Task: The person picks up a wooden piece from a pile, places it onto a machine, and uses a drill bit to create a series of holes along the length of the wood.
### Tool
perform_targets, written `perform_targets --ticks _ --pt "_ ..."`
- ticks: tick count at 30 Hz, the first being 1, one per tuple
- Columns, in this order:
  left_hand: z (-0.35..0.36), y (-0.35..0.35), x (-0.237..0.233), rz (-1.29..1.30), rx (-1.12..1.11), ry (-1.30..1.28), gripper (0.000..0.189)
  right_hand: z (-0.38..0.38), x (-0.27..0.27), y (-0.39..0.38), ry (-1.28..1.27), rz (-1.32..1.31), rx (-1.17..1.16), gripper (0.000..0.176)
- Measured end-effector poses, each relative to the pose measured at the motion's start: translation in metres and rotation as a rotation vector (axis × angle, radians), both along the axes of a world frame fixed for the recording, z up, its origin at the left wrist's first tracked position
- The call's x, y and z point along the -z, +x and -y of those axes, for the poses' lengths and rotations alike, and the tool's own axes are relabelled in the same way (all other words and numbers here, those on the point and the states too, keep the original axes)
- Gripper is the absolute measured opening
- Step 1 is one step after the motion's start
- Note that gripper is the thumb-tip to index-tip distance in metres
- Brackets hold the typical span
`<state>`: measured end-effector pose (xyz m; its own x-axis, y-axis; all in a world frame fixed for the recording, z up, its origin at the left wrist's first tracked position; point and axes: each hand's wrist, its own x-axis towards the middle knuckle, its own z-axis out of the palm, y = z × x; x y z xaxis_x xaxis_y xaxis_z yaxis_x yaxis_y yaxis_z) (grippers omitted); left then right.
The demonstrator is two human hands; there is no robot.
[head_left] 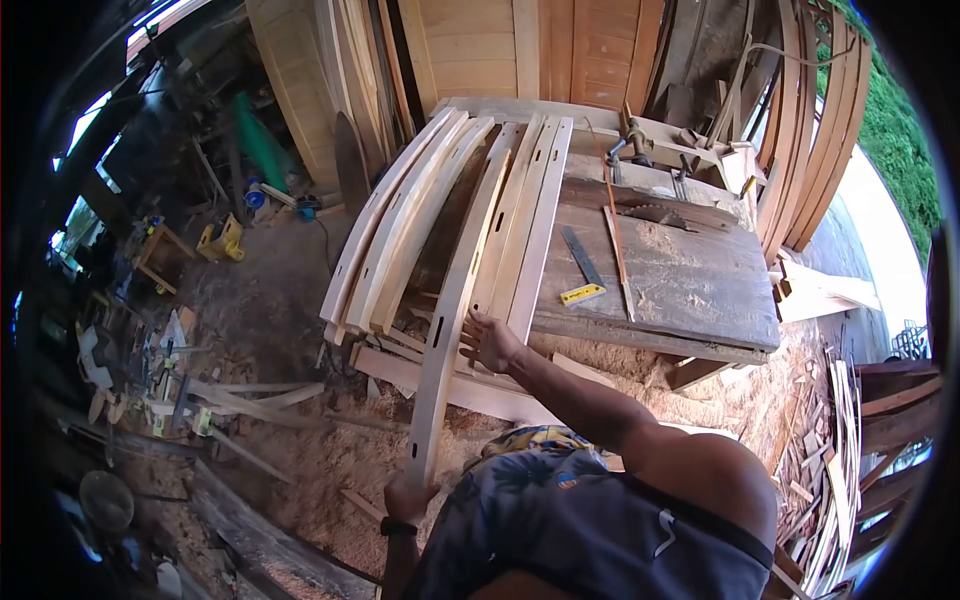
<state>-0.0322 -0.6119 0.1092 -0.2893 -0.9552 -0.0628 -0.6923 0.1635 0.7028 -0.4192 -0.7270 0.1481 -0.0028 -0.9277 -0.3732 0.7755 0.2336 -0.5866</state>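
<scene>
Curved wooden slat (447,310), cut with mortise slots along its face, runs from low centre up and to the right, its upper end lying against the stack of curved slats (400,230). At far left, the sawdust-covered floor (270,310) carries offcuts and a yellow tool (225,240). The stack leans on the left edge of the tabletop (690,280). The left hand (408,497) holds the slat's lower end, fingers closed round it. The right hand (490,340) sits higher, just right of the slat near its middle; the fingers are spread and touch its edge without gripping. On the tabletop, right of the stack, lies a try square (583,272) with a yellow stock. A circular saw blade (655,213) rises through the surface behind it. At far right, thin wooden strips (835,450) lie piled on the floor.
</scene>
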Motion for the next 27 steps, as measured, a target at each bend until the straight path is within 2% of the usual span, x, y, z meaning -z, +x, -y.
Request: perform_targets --ticks 1,2,5,6,8,10,12,14,16,18,20,22,24,26,27 --pt "0.022 -0.012 0.013 0.002 0.027 -0.028 0.049 -0.003 0.011 -0.012 -0.02 -0.025 -0.022 0.084" --pt "0.048 -0.02 0.029 0.004 0.051 -0.056 0.055 -0.011 0.013 -0.021 -0.013 -0.032 -0.03 0.084" --pt "0.105 -0.081 0.01 -0.036 0.094 -0.051 0.052 -0.031 0.014 -0.049 -0.048 -0.001 -0.077 0.069" --pt "0.12 -0.1 0.001 -0.06 0.104 -0.038 0.051 -0.039 0.016 -0.059 -0.038 -0.001 -0.085 0.069" --pt "0.152 -0.137 0.01 -0.02 0.156 -0.058 0.055 -0.055 0.022 -0.079 -0.032 0.043 -0.019 0.059" --pt "0.171 -0.178 -0.016 0.003 0.168 -0.096 0.062 -0.077 0.028 -0.102 -0.012 0.056 0.006 0.055" --pt "0.2 -0.204 -0.01 0.098 0.179 -0.112 0.072 -0.102 0.036 -0.124 0.004 0.141 0.086 0.047" --pt "0.221 -0.229 -0.001 0.134 0.179 -0.121 0.072 -0.133 0.037 -0.138 0.033 0.147 0.121 0.044" --pt "0.235 -0.246 0.019 0.174 0.18 -0.131 0.073 -0.161 0.041 -0.148 0.176 0.188 0.296 0.043" --pt "0.241 -0.257 0.042 0.261 0.223 -0.371 0.079 -0.185 0.056 -0.155 0.217 0.223 0.342 0.042" --pt "0.245 -0.257 0.043 0.286 0.252 -0.256 0.082 -0.195 0.073 -0.159 0.267 0.265 0.391 0.041" --pt "0.254 -0.245 0.06 0.067 0.282 -0.283 0.073 -0.203 0.085 -0.153 0.276 0.345 0.458 0.04" --pt "0.255 -0.225 0.065 0.022 0.296 -0.191 0.069 -0.205 0.087 -0.14 0.334 0.361 0.497 0.038" --pt "0.254 -0.212 0.06 0.116 -0.078 -0.126 0.068 -0.191 0.083 -0.131 0.387 0.324 0.542 0.037" --pt "0.258 -0.205 0.081 0.134 -0.164 -0.141 0.069 -0.186 0.085 -0.127 0.376 0.315 0.53 0.037"
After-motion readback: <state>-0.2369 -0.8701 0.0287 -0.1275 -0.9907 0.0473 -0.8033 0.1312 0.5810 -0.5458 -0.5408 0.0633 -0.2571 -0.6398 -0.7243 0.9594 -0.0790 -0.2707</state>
